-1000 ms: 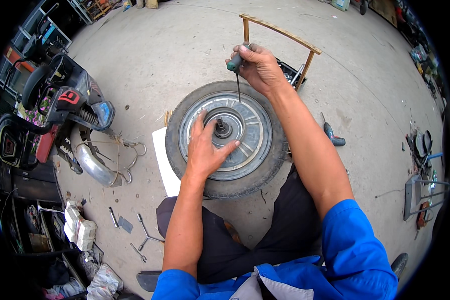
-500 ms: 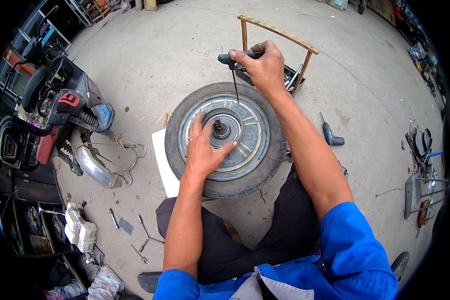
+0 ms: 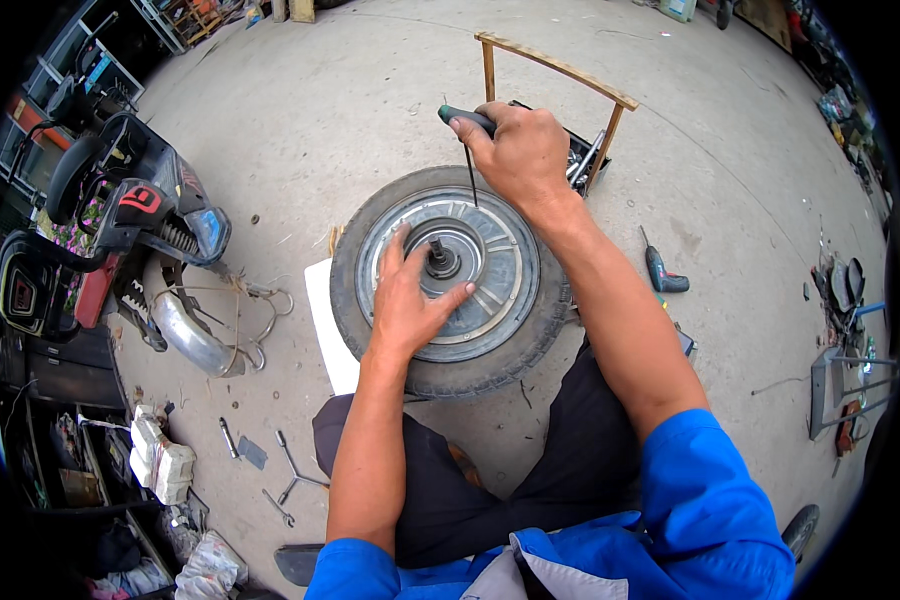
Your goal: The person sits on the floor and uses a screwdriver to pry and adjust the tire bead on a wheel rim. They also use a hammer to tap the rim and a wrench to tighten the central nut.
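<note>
A wheel point(image 3: 365, 325) with a black tyre and a grey metal hub point(image 3: 500, 262) lies flat in front of my knees, its axle point(image 3: 437, 250) pointing up at the centre. My left hand point(image 3: 410, 295) rests on the hub left of the axle, thumb and fingers spread, holding nothing. My right hand point(image 3: 520, 150) grips the dark green and black handle of a T-handled driver point(image 3: 453, 117) above the wheel's upper part. The driver's thin shaft points down to the hub's outer ring. Whether its tip sits in a bolt is too small to tell.
A dismantled scooter point(image 3: 140, 220) stands left. Wrenches point(image 3: 300, 465) and a shelved box point(image 3: 80, 460) are lower left. A toolbox point(image 3: 590, 150) sits behind a wooden frame point(image 3: 555, 65). A cordless tool point(image 3: 665, 272) lies right of the wheel, with metal parts point(image 3: 840, 390) beyond. A white sheet point(image 3: 327, 330) lies under the wheel.
My right hand has shifted slightly down and turned over the driver's handle, which now sits at a different angle. My left hand remains on the hub.
</note>
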Available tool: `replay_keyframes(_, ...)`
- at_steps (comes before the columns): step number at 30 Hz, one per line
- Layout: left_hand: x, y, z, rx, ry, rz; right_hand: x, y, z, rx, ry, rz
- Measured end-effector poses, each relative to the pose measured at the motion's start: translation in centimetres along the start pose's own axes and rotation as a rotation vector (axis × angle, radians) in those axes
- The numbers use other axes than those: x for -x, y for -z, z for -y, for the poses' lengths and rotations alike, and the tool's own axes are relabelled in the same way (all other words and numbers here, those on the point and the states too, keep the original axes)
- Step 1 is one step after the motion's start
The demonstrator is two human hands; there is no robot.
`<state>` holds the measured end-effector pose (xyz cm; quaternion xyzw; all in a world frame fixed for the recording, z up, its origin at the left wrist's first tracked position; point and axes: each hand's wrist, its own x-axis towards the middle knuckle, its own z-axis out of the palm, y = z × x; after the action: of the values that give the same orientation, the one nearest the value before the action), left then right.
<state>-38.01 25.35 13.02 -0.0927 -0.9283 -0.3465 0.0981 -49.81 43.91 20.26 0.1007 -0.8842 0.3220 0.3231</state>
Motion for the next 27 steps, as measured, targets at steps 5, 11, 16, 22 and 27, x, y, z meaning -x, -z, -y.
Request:
replay_keyframes(5,0.0,0.1,-0.2,0.019,-0.004,-0.001,-1.1,0.9,-0.6,0.031,-0.002,0.062)
replay_keyframes(11,0.1,0.0,0.4,-0.019,-0.027,-0.025,-4.1,1.5,-3.0,-0.626,-0.322,0.636)
replay_keyframes(16,0.0,-0.1,0.1,0.001,-0.024,-0.024,-4.4,1.0,-4.0,-1.183,-0.358,0.895)
replay_keyframes(22,0.0,-0.1,0.2,-0.006,-0.01,-0.01,-4.0,-0.1,-3.1,-1.337,-0.486,0.746)
replay_keyframes(27,-0.1,-0.1,0.0,-0.005,-0.006,-0.02,-2.1,-2.0,0.6,-1.087,-0.59,0.301)
